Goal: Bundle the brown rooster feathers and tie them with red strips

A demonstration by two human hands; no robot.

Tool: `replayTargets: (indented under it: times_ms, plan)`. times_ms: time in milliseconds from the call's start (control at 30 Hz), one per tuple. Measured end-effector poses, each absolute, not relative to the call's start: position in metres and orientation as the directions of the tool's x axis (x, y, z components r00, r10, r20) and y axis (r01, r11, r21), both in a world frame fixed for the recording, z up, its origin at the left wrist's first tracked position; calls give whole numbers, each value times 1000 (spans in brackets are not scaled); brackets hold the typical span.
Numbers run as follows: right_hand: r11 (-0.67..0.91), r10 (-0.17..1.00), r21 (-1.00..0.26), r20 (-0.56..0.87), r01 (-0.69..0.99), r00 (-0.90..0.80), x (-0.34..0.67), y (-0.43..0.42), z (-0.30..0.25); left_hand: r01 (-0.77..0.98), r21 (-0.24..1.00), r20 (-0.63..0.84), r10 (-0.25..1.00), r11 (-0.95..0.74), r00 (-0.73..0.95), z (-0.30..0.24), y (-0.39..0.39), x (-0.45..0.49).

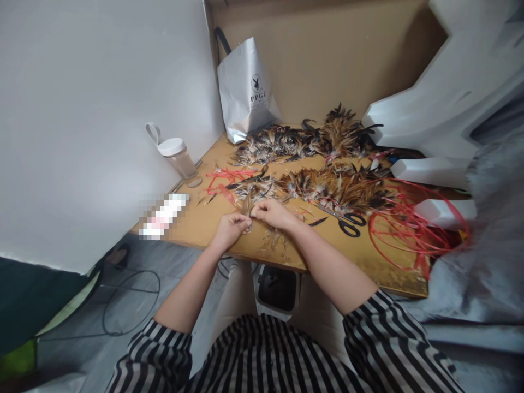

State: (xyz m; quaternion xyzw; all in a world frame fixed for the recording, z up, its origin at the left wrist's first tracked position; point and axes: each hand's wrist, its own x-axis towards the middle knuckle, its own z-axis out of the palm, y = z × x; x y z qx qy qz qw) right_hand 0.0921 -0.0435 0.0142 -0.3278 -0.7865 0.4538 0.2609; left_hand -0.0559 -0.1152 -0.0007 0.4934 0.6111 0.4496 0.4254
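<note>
My left hand (232,230) and my right hand (271,213) meet over the front part of the wooden table, fingers pinched close together. Between them stands a small bunch of brown feathers (246,204), its lower ends hidden by my fingertips. Just beyond lies a pile of loose pale and dark feathers (257,188). To the right of it stretches a row of tied brown feather bunches (335,185). Black-handled scissors (347,222) rest to the right of my right hand. Feather scraps (280,243) lie near the table's front edge.
A silver bag (245,90) stands at the back beside more feathers (282,142). At the left are a lidded jar (180,158) and red ribbon strips (223,180). Tangled red plastic strip (417,229) covers the right end, by white panels (442,169). Below sits a dark bin (278,289).
</note>
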Motion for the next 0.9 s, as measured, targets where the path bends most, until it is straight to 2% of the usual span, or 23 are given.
replayTargets:
  times_ms: [200, 500, 667, 800, 900]
  plan:
    - [441, 806, -746, 85, 499, -586, 106, -38, 18, 214, 967, -105, 981, 139, -164, 0, -114, -56]
    - [621, 753, -464, 129, 632, -645, 101, -43, 16, 199, 969, -114, 979, 146, -167, -1, -114, -56]
    - [654, 742, -329, 102, 681, -663, 97, -46, 16, 199, 969, -113, 979, 146, -168, -3, -113, -57]
    - [683, 705, -319, 50, 658, -708, 100, -46, 18, 198, 969, -117, 979, 150, -167, -3, -112, -57]
    - [685, 703, -332, 67, 649, -708, 102, -46, 20, 197, 968, -123, 978, 155, -168, -4, -112, -57]
